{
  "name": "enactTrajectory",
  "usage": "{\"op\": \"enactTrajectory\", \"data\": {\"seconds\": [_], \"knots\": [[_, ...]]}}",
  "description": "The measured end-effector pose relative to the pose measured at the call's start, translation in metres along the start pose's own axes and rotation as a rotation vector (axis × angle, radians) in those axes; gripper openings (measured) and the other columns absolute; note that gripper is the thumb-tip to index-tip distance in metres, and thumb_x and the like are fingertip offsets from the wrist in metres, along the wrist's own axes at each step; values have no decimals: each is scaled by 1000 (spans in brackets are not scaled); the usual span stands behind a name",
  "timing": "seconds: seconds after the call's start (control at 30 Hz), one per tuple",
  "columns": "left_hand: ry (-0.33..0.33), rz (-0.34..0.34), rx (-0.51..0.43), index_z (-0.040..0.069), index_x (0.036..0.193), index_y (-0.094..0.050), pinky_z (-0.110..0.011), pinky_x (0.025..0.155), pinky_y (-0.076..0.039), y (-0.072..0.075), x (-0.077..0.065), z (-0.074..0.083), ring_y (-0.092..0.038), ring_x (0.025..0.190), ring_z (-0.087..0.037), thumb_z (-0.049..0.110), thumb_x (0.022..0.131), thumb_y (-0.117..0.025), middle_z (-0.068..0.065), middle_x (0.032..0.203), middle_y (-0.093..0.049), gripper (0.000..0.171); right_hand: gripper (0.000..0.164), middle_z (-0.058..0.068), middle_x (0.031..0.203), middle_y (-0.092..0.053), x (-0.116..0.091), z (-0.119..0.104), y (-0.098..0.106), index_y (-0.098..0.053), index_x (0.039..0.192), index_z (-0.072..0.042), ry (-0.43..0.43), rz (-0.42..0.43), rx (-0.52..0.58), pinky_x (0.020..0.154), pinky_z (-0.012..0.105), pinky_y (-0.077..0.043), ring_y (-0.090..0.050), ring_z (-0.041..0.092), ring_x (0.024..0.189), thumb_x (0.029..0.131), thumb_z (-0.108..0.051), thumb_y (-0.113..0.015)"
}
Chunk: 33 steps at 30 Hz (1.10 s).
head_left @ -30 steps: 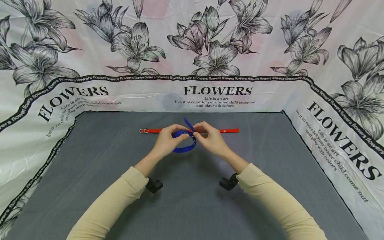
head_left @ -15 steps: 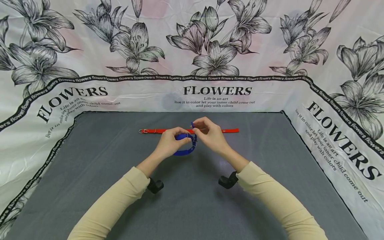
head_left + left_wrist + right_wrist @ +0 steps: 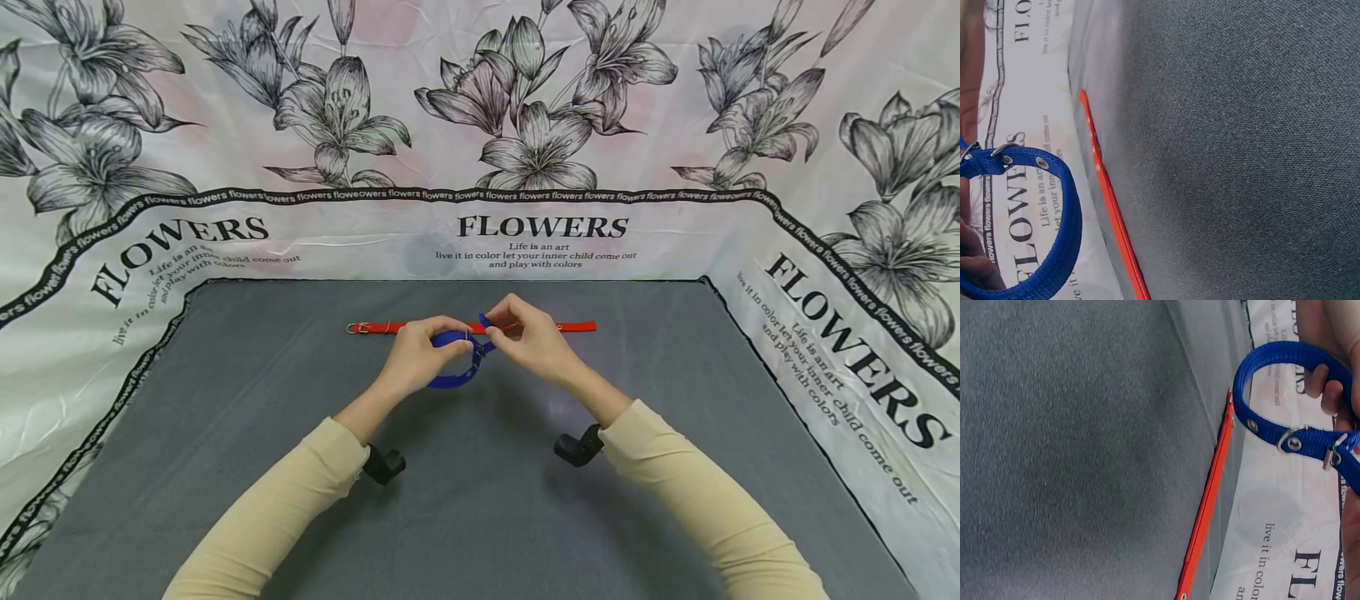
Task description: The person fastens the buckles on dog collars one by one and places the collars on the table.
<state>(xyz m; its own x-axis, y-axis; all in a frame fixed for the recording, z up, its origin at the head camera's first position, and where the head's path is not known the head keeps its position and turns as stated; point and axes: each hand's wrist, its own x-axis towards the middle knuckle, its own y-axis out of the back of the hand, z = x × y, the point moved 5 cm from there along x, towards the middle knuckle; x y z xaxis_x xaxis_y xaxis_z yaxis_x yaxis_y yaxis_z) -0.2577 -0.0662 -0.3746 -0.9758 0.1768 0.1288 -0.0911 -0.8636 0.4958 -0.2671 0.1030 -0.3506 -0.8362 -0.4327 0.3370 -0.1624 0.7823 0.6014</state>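
A blue collar [image 3: 451, 382] with metal eyelets, a D-ring and a buckle [image 3: 1333, 455] is bent into a loop above the table. My left hand [image 3: 417, 353] pinches the loop near the buckle between thumb and fingers. With thumb and fingertips, my right hand [image 3: 536, 340] pinches the strap's free end on the other side of the buckle. In the right wrist view the strap passes through the buckle, and the D-ring [image 3: 1291, 439] hangs on the band beside it. Part of the loop is hidden by the left hand.
Behind the hands a red collar [image 3: 577, 327] lies straight across the grey table [image 3: 480, 500], its buckle end at the left. A white flower-printed cloth [image 3: 540, 208] rises behind the table and along its sides.
My right hand first lifted and drew the free end of the strap up, then moved a little to the right with it. The left hand keeps its grip, and the loop shifted slightly left.
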Motion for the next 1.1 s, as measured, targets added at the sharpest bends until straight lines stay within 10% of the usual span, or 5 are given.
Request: {"op": "enactTrajectory", "data": {"seconds": [0.67, 1.1], "knots": [[-21, 1, 52, 21, 95, -70, -37, 74, -54, -3, -5, 1, -65, 88, -21, 31, 78, -74, -5, 101, -69, 20, 11, -1, 84, -52, -2, -3, -9, -57, 91, -10, 236, -158, -164, 61, 23, -42, -51, 21, 71, 84, -8, -66], [39, 4, 33, 21, 92, -68, -35, 73, -54, 0, -2, -3, -66, 83, -17, 33, 76, -75, 0, 96, -68, 21, 22, -1, 95, -58, -8, -1, -8, -65, 109, -11, 168, -99, -72, 81, 25, -51, -57, 8, 85, 89, -6, -58]]}}
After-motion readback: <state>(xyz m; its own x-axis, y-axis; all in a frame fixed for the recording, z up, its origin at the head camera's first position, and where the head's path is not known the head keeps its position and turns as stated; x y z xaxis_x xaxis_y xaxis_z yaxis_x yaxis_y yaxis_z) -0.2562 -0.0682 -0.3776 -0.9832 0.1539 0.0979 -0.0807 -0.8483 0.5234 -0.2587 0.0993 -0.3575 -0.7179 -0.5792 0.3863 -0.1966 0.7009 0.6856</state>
